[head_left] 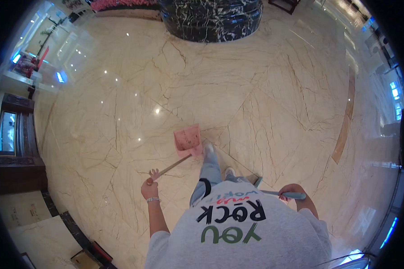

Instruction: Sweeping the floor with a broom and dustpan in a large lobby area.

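A pink long-handled dustpan (188, 139) is at the marble floor just ahead of my left foot, its tray facing up with small dark specks in it. My left hand (149, 189), a bracelet at the wrist, is closed around the top end of its handle. On the other side, my right hand (291, 191) grips the blue-grey handle of a broom (297, 196) beside my hip. That handle runs across in front of my body. A blue-grey piece near my feet looks like the broom's head, mostly hidden by my shirt.
Glossy beige marble floor (211, 85) with brown veins surrounds me. A black marble round base (212, 20) stands ahead, with pink flowers (123, 3) to its left. Dark carved wooden furniture (19, 143) lines the left side. A brown strip (345, 121) crosses the floor at right.
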`<control>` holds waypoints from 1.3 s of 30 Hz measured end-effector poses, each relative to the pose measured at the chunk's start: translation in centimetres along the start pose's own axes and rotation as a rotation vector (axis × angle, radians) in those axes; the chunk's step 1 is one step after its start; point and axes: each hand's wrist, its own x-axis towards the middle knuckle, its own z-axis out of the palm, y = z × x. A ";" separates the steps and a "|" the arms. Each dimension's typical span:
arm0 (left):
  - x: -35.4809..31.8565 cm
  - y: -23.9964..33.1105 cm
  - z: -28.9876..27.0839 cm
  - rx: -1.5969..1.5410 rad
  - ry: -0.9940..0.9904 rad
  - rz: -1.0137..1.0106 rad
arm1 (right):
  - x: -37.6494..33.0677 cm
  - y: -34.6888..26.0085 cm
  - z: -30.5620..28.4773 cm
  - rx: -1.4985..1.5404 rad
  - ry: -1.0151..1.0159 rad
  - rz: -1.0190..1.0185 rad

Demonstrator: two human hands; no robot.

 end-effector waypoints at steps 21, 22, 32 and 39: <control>25.5 35.6 14.0 0.244 -0.095 0.353 | -19.9 -29.3 3.6 -0.137 0.460 -0.414; 26.2 37.1 14.4 0.206 -0.090 0.332 | -21.1 -31.0 3.4 -0.110 0.464 -0.453; 34.3 51.2 19.7 0.176 -0.088 0.253 | -36.8 -51.5 0.6 -0.299 0.597 -0.639; 40.4 58.0 23.1 0.146 -0.147 0.265 | -42.1 -63.7 -0.4 -0.458 0.717 -0.696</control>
